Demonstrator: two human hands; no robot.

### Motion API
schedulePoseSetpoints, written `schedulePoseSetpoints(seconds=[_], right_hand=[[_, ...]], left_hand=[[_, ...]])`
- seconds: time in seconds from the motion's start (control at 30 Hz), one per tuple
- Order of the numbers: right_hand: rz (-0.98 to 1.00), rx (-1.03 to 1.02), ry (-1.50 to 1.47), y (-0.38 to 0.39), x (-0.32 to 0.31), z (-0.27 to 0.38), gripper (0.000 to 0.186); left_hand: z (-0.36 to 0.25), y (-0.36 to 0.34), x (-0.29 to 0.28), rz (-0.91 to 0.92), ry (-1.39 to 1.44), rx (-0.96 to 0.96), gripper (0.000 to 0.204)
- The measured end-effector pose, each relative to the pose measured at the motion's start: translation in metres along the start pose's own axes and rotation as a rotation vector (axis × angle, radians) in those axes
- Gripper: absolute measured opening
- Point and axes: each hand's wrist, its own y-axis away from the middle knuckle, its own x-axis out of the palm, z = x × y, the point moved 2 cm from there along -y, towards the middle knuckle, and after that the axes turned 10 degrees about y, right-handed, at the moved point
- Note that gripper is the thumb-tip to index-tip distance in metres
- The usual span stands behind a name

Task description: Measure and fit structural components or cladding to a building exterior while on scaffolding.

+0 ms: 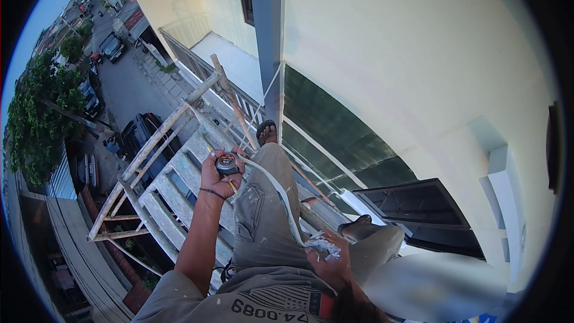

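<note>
A round black and silver tape measure (227,164) with an orange-red label sits in my left hand (216,180), whose fingers are wrapped around it. What looks like a thin yellow pencil (234,188) also shows between the fingers of this hand. From the case, the pale tape blade (277,185) curves slackly over my trouser leg and down to my right hand (332,258). There my fingers are closed on the blade near its end; the very tip is hidden. White paint or plaster is smeared across the back of the right hand.
I am high on a scaffold with slatted metal planks (171,198) and a pipe railing (156,148). Cream wall (406,54), dark green panel (335,125) and an open dark window (421,212) lie to the right. Far below left is a street with a parked dark car (143,134).
</note>
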Motion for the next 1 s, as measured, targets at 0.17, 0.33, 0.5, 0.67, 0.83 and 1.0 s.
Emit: schedulePoseSetpoints(seconds=[0.17, 0.33, 0.5, 0.67, 0.83, 1.0], right_hand=[[-0.002, -0.027, 0.032, -0.006, 0.000, 0.007, 0.016], [-0.164, 0.087, -0.014, -0.031, -0.013, 0.002, 0.027], [-0.600, -0.184, 0.606, -0.117, -0.089, -0.019, 0.028], [-0.586, -0.280, 0.840, -0.263, -0.106, 0.046, 0.029], [-0.334, -0.161, 0.831, -0.459, -0.033, 0.029, 0.029], [-0.279, -0.070, 0.892, -0.621, 0.067, -0.073, 0.041]], left_hand=[[0.017, -0.002, 0.000, 0.032, -0.087, 0.005, 0.035], [0.073, -0.042, 0.005, 0.099, -0.187, -0.103, 0.032], [0.136, -0.112, -0.005, 0.129, -0.372, -0.204, 0.029], [0.172, -0.141, -0.042, -0.138, -0.503, -0.157, 0.032], [0.177, -0.158, -0.066, -0.198, -0.774, 0.010, 0.037], [0.177, -0.158, -0.061, -0.242, -0.758, -0.074, 0.038]])
